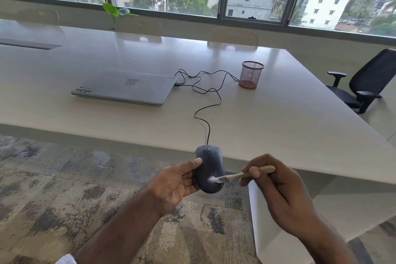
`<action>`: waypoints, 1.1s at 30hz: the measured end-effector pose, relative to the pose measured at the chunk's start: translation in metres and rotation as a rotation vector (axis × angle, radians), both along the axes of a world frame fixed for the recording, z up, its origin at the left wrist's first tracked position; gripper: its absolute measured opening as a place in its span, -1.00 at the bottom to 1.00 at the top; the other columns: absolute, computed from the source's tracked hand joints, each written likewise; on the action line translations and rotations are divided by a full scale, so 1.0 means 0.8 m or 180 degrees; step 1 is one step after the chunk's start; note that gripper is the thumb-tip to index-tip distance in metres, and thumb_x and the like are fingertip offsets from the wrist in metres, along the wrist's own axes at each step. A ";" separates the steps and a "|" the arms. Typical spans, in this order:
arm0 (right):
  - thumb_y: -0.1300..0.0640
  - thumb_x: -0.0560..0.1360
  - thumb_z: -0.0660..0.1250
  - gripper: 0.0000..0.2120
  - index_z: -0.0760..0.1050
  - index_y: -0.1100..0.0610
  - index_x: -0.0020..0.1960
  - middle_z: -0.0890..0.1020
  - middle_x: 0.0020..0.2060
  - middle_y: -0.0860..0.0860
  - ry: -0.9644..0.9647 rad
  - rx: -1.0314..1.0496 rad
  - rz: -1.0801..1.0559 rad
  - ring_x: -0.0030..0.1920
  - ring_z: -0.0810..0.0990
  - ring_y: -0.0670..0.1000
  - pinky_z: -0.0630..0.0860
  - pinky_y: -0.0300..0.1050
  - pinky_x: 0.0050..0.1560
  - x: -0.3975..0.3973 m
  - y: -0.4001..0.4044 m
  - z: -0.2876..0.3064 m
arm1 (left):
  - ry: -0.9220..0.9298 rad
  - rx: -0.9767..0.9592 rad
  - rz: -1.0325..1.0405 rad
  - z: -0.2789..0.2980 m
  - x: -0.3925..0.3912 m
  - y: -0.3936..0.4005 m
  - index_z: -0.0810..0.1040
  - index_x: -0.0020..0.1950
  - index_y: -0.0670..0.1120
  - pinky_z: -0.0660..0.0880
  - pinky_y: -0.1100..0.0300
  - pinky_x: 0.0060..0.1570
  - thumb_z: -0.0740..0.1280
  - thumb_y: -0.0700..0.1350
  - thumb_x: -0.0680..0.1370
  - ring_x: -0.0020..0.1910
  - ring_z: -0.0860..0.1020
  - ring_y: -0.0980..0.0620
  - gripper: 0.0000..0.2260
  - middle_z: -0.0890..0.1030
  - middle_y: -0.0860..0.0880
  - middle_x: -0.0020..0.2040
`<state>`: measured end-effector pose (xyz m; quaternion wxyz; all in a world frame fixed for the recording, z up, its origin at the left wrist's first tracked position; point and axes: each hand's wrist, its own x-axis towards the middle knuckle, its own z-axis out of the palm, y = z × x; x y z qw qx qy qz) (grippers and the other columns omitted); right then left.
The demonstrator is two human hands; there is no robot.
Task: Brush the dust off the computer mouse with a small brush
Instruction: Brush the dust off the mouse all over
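Observation:
A dark grey wired computer mouse (210, 167) is held up in front of the table's near edge, top side facing me. My left hand (177, 184) grips it from the left, thumb along its side. My right hand (276, 186) pinches a small brush (242, 176) with a pale wooden handle. The brush's white bristles touch the lower right part of the mouse's back. The mouse's black cable (209, 111) runs up across the table to a laptop.
A shut silver laptop (126, 87) lies on the pale table (278, 118). A red mesh pen cup (251, 74) stands to its right. A black office chair (364, 83) is at the right. Patterned carpet lies below my arms.

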<state>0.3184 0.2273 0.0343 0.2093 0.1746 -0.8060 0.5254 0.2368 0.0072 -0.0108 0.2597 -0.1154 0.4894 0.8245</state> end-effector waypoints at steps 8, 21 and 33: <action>0.15 0.65 0.25 -0.84 0.60 0.13 0.00 0.73 -0.23 0.04 -0.0052 -0.0546 -0.0207 -0.17 0.73 0.00 0.60 -0.29 -0.09 -0.014 0.004 -0.004 | -0.0056 -0.0070 0.0066 0.003 0.000 0.005 0.64 0.12 -0.31 0.65 -0.10 0.10 0.53 -0.19 0.35 0.03 0.74 -0.22 -0.62 0.75 -0.32 0.06; 0.10 0.64 0.25 -0.83 0.61 0.10 0.00 0.75 -0.18 0.10 -0.0118 -0.0937 -0.0354 -0.20 0.74 0.08 0.61 -0.12 -0.16 -0.021 0.015 -0.005 | -0.0047 -0.0063 0.0036 -0.001 -0.002 0.003 0.62 0.16 -0.33 0.61 -0.17 0.21 0.54 -0.19 0.35 0.18 0.68 -0.30 -0.57 0.71 -0.36 0.15; 0.12 0.66 0.27 -0.80 0.60 0.18 -0.04 0.71 -0.30 0.16 -0.0113 -0.1153 0.0090 -0.26 0.68 0.07 0.59 -0.17 -0.19 -0.002 0.014 -0.003 | -0.0011 -0.0026 0.0051 0.005 -0.010 0.002 0.61 0.22 -0.32 0.52 -0.22 0.38 0.52 -0.17 0.37 0.28 0.64 -0.32 -0.54 0.69 -0.37 0.21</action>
